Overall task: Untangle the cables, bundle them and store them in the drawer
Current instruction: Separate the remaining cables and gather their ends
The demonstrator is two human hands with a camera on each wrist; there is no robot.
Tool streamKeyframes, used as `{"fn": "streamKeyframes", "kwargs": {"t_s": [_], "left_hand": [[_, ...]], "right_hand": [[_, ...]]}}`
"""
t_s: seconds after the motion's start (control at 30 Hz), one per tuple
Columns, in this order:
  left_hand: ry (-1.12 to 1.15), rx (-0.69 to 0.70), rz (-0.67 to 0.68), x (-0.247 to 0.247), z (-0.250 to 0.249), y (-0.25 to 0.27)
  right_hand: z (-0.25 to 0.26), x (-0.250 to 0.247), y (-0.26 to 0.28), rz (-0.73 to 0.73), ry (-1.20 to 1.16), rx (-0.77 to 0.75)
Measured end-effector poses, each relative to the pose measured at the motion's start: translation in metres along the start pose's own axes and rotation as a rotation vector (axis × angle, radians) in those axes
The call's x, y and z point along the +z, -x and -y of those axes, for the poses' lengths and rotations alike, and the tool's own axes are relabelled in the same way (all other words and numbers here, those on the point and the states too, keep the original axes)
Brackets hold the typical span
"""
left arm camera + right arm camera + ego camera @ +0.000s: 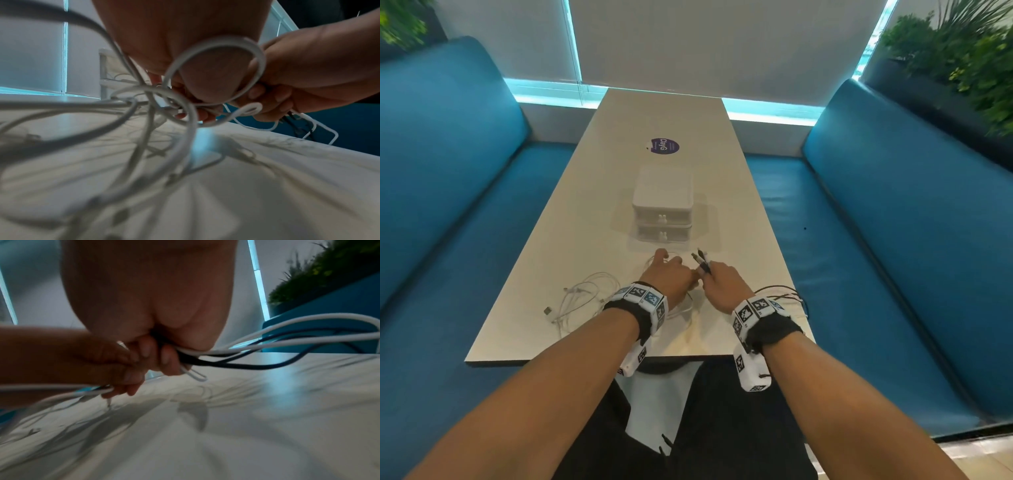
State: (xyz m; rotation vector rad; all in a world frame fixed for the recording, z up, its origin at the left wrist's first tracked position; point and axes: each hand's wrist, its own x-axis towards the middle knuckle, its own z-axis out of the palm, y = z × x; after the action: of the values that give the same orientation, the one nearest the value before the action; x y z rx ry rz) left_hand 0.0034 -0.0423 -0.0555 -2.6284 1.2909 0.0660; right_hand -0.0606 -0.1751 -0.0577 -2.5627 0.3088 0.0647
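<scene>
My left hand hovers low over the table, its fingers curled round loops of white cable. More white cable lies tangled to its left. Touching it on the right, my right hand grips a bunch of black and white cables; their plug ends stick out past the knuckles, and the cables' loops trail off behind the right wrist. A small white two-drawer unit stands just beyond both hands, both drawers closed.
A purple round sticker lies farther up the table. Blue bench seats flank both long sides, with plants behind the right one. The near table edge runs under my wrists.
</scene>
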Motion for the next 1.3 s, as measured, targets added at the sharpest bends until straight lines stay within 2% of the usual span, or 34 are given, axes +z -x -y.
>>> {"fn": "streamKeyframes", "kwargs": {"t_s": [0.17, 0.23, 0.33, 0.5, 0.6, 0.67, 0.73, 0.83, 0.93, 1.03, 1.17, 1.3], "left_hand": [[0.049, -0.037, -0.036, 0.004, 0.012, 0.004], [0.027, -0.031, -0.035, 0.004, 0.021, 0.007], [-0.002, -0.058, 0.038, 0.006, 0.037, 0.013], [0.02, -0.066, 0.049, 0.003, 0.028, 0.008], [0.006, -0.05, 0.039, 0.004, 0.016, 0.001], [0.009, -0.04, 0.017, 0.002, 0.008, -0.001], [0.023, -0.036, -0.031, -0.005, 0.002, -0.003], [0.068, -0.036, -0.081, -0.008, 0.002, -0.003], [0.074, -0.03, -0.074, -0.003, 0.008, 0.0], [0.069, -0.027, -0.014, 0.003, 0.016, 0.002], [0.053, -0.063, 0.092, 0.008, 0.032, 0.006], [-0.009, -0.014, 0.076, -0.002, 0.029, 0.005]], "right_hand": [[-0.008, 0.001, 0.005, 0.07, 0.154, -0.028], [-0.014, -0.003, 0.007, 0.023, 0.235, 0.001], [-0.035, -0.016, 0.008, -0.069, 0.328, 0.139], [-0.029, -0.019, 0.005, -0.166, 0.19, 0.223], [-0.012, -0.015, 0.003, -0.236, 0.108, 0.114], [-0.005, -0.008, 0.003, -0.151, 0.122, 0.022], [-0.003, -0.001, 0.003, -0.05, 0.134, -0.007], [-0.006, 0.003, 0.001, -0.024, 0.1, -0.001], [-0.011, -0.001, 0.002, -0.003, 0.12, 0.008], [-0.021, -0.008, 0.003, -0.037, 0.138, 0.09], [-0.039, -0.018, 0.003, -0.108, 0.147, 0.277], [-0.039, -0.021, -0.001, -0.161, 0.133, 0.323]]}}
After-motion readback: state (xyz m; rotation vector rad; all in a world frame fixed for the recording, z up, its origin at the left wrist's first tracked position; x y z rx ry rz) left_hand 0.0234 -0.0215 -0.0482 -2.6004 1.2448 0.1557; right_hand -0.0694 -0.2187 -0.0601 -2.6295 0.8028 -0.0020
